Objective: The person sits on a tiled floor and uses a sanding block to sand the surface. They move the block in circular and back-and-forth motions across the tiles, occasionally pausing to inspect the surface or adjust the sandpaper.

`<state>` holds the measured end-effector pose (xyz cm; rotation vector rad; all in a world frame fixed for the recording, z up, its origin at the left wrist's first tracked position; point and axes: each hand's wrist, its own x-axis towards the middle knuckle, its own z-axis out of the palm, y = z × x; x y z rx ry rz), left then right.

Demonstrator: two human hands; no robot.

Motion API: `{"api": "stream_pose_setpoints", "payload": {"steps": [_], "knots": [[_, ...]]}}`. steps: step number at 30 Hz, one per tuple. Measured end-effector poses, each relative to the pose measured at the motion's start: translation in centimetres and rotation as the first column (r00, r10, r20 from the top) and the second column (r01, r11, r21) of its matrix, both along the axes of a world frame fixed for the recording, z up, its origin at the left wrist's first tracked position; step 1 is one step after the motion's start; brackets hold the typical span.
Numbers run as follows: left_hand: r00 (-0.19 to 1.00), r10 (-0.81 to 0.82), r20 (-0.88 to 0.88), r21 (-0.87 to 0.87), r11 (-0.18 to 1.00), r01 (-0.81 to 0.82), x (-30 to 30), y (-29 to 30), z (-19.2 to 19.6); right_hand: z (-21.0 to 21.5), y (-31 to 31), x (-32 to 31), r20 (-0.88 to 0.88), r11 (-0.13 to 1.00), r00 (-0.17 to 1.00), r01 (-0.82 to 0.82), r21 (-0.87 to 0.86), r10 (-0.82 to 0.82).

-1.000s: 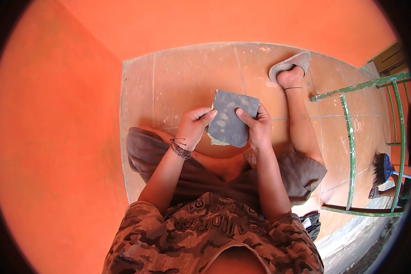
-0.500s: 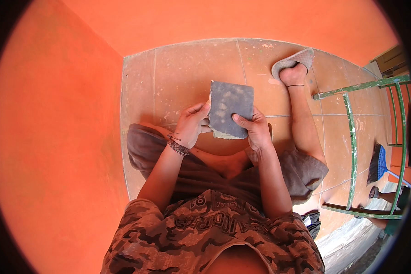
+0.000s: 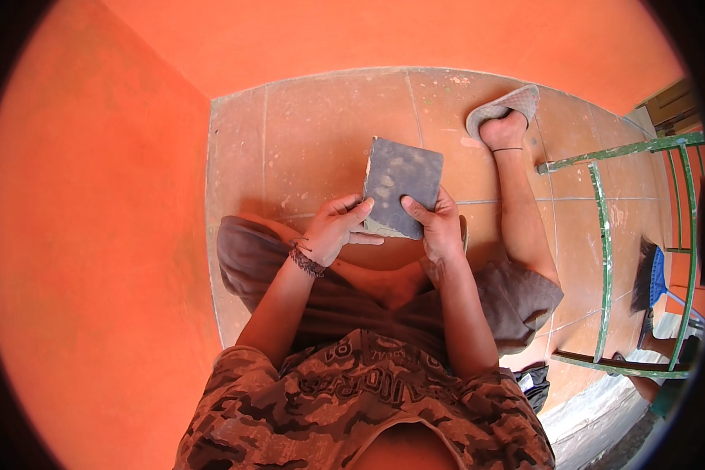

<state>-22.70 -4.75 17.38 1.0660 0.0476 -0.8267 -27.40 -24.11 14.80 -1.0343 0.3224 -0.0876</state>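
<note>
A folded sheet of sandpaper (image 3: 403, 182), dark grey with pale dusty patches and a ragged light lower edge, is held up in front of me over the floor. My right hand (image 3: 437, 223) pinches its lower right side, thumb flat on the dark face and fingers behind. At the lower left edge, my left hand (image 3: 337, 227) has its thumb against the sheet. Its other fingers reach beneath the bottom edge, partly hidden by the sheet. A dark braided bracelet (image 3: 306, 261) circles my left wrist.
Orange walls (image 3: 94, 235) rise at the left and ahead of the paint-spotted tile floor (image 3: 329, 117). To the right stand a green metal frame (image 3: 601, 258) and a blue broom (image 3: 656, 278), with another person's leg (image 3: 666, 345) near it. My right foot wears a grey slipper (image 3: 505, 102).
The sandpaper has shifted slightly right and tilted a little clockwise. My left hand has slid down along its left edge toward the bottom corner. The other person's foot has moved a little.
</note>
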Motion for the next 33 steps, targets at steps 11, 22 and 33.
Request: {"api": "stream_pose_setpoints", "payload": {"steps": [11,22,33], "knots": [[0.903,0.013,0.430,0.286,0.946,-0.150,-0.6,-0.1,-2.2,-0.1,1.2,-0.2,-0.013,0.994,0.994,0.106,0.021,-0.106],[0.871,0.007,0.491,0.178,0.978,-0.109,-0.5,-0.2,-3.0,-0.6,1.3,0.1,-0.079,0.969,0.974,0.222,0.107,-0.214],[0.890,-0.210,0.404,0.357,0.932,0.057,0.6,1.6,-2.6,-1.2,1.1,0.0,-0.083,0.982,0.981,0.179,0.067,-0.174]]}}
